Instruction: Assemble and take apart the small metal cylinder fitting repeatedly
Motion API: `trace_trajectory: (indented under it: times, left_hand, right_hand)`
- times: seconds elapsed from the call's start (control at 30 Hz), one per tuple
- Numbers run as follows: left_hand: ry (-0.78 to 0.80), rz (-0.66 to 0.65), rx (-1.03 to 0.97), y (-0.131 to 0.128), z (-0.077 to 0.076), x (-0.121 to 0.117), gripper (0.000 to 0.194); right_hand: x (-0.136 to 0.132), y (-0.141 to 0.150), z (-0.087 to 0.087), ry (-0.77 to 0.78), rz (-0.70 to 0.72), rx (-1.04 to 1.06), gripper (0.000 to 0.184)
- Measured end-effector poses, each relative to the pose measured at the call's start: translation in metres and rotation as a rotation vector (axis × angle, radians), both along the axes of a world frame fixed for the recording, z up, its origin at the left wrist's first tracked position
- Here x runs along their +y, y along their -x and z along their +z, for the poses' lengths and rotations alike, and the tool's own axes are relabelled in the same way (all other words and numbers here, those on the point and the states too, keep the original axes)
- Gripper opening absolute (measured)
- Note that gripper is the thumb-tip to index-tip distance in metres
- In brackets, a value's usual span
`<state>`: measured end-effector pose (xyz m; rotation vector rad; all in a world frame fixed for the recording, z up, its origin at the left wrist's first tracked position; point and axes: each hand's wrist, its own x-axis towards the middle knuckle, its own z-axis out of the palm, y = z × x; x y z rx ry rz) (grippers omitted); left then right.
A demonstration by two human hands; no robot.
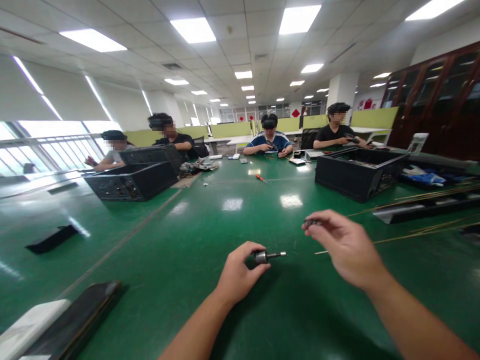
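Low over the green table, my left hand (240,272) is closed around a short metal cylinder with a thin shaft (262,257). Its shaft points right, ending in a bright tip. Higher and to the right, my right hand (343,245) pinches a small dark metal part (311,223) between thumb and fingertips. Fingers cover much of that part, so its exact kind is unclear. The two pieces are apart, with the shaft tip below and left of the right hand.
Dark metal cases (360,172) stand at right and left (131,180). An orange-handled screwdriver (260,178) lies ahead. Thin rods and a metal channel (423,207) are at right; a dark slab (80,317) lies near left. Several people sit around the table.
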<state>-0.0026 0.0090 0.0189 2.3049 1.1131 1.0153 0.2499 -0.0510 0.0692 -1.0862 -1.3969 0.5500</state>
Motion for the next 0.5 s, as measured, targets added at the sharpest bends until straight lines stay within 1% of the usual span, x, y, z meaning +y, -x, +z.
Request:
trace_trajectory:
  times: [0.1,0.13,0.2,0.27,0.33,0.43,0.5]
  left_hand:
    - [0.009,0.011,0.034,0.001,0.0,0.0,0.025]
    - [0.011,0.024,0.039,0.002,0.0,0.002,0.028]
    - [0.007,0.079,0.026,0.004,-0.001,0.006,0.035]
    - [0.025,0.173,-0.021,0.009,-0.002,0.012,0.039]
    - [0.063,0.261,-0.06,0.015,-0.004,0.02,0.038]
    - [0.107,0.328,-0.081,0.025,-0.007,0.03,0.036]
    - [0.117,0.361,-0.101,0.031,-0.006,0.035,0.038]
  right_hand:
    - [0.011,0.013,-0.026,0.174,0.098,-0.236,0.022]
    - [0.013,0.017,-0.035,0.21,0.141,-0.285,0.021]
    - [0.015,0.021,-0.047,0.259,0.2,-0.298,0.021]
    - [0.016,0.023,-0.055,0.287,0.238,-0.304,0.02]
    - [0.017,0.023,-0.06,0.306,0.259,-0.334,0.016]
    - [0.02,0.019,-0.065,0.31,0.254,-0.404,0.011]
    - [0.022,0.017,-0.068,0.307,0.241,-0.432,0.012]
